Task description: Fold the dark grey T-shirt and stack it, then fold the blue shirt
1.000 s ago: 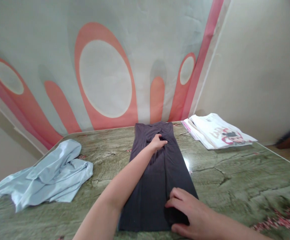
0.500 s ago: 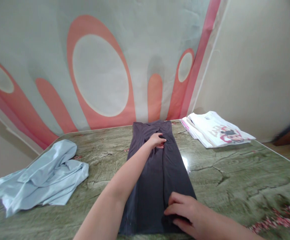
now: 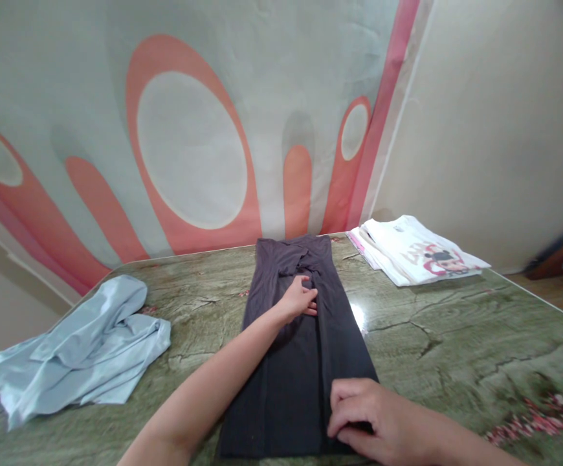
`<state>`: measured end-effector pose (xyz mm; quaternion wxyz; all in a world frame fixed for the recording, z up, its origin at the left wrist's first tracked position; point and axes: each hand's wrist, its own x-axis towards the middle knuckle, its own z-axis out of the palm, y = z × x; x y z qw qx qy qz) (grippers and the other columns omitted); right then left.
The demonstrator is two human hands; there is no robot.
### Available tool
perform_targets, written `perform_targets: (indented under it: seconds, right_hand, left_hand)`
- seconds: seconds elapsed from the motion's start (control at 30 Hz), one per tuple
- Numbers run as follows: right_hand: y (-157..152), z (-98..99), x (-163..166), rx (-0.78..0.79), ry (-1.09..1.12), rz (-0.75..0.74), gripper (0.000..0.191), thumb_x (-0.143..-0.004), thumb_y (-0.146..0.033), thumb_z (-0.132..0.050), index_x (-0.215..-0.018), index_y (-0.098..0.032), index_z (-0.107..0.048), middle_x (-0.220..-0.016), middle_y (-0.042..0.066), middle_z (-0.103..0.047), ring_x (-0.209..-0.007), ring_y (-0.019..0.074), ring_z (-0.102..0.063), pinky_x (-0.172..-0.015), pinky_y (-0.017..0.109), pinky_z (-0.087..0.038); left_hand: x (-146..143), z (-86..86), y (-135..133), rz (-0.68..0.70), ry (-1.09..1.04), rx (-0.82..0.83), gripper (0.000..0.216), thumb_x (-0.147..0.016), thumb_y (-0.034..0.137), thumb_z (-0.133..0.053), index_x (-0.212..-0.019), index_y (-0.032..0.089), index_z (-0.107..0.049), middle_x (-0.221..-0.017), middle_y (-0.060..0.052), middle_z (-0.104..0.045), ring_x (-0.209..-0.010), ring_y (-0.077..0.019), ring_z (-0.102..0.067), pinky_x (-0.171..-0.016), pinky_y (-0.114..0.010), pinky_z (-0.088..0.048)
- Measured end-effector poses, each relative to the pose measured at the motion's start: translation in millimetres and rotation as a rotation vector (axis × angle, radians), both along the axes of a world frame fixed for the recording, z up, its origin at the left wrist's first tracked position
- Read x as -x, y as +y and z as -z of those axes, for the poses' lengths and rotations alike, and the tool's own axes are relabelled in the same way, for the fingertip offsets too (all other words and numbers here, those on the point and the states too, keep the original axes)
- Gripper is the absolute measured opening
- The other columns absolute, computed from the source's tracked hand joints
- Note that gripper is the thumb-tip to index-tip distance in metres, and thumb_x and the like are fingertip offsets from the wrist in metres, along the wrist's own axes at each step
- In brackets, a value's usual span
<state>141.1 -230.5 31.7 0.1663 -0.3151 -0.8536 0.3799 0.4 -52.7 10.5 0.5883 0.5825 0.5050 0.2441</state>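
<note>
A dark charcoal garment (image 3: 291,388) lies lengthwise before me, its sides folded inward and a fold running down its right half. My left hand (image 3: 299,300) rests on its upper middle, fingers stretched out and a little apart along that fold. Just above those fingers the cloth is bunched and wrinkled. Near the lower right corner, my right hand (image 3: 366,414) has curled fingers pinching the garment's edge. Its fingertips are partly hidden by the hand itself.
A marbled green table (image 3: 422,362) carries everything. To the left lies a crumpled light-blue satin garment (image 3: 92,349). Folded white shirts (image 3: 417,252), the top one printed with a cartoon, are stacked at the back right. A patterned wall covering (image 3: 189,149) rises behind the table.
My left hand has slid down the garment toward me, and the cloth above it now shows more bunching. The right hand stays near the lower right corner, shifted slightly.
</note>
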Motion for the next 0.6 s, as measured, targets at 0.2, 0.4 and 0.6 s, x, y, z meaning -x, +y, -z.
perform_targets:
  seconds: [0.2,0.4,0.6]
  right_hand:
    - [0,-4.7,0,0.039,0.022,0.004,0.024,-0.079,-0.013,-0.050,-0.095,-0.019,-0.067,-0.085,0.003,-0.059,-0.078,0.0117,-0.056,-0.070,0.021,-0.042]
    - [31,-22.7,-30,0.075,0.059,0.141,0.022,-0.084,-0.031,-0.050,-0.090,-0.019,-0.067,-0.084,0.004,-0.063,-0.077,0.0139,-0.057,-0.073,0.026,-0.044]
    - [130,1.6,-68,-0.072,-0.066,0.529,0.027,-0.083,-0.030,-0.048,-0.100,-0.016,-0.064,-0.094,0.005,-0.067,-0.081,0.0169,-0.060,-0.074,0.027,-0.046]
  left_hand:
    - [14,1.2,-53,0.134,-0.125,0.037,0.085,-0.068,0.017,-0.067,-0.134,0.031,-0.017,-0.106,-0.007,-0.042,-0.058,-0.0052,-0.054,-0.051,-0.024,-0.051]
    - [24,2.9,-101,0.288,-0.124,0.060,0.070,-0.064,0.007,-0.059,-0.129,0.027,-0.039,-0.091,-0.002,-0.050,-0.048,-0.0018,-0.044,-0.041,-0.014,-0.038]
    - [22,-0.7,-117,0.288,-0.301,0.406,0.055,-0.059,0.002,-0.053,-0.111,0.017,-0.057,-0.079,-0.001,-0.059,-0.058,-0.0080,-0.054,-0.049,-0.017,-0.044]
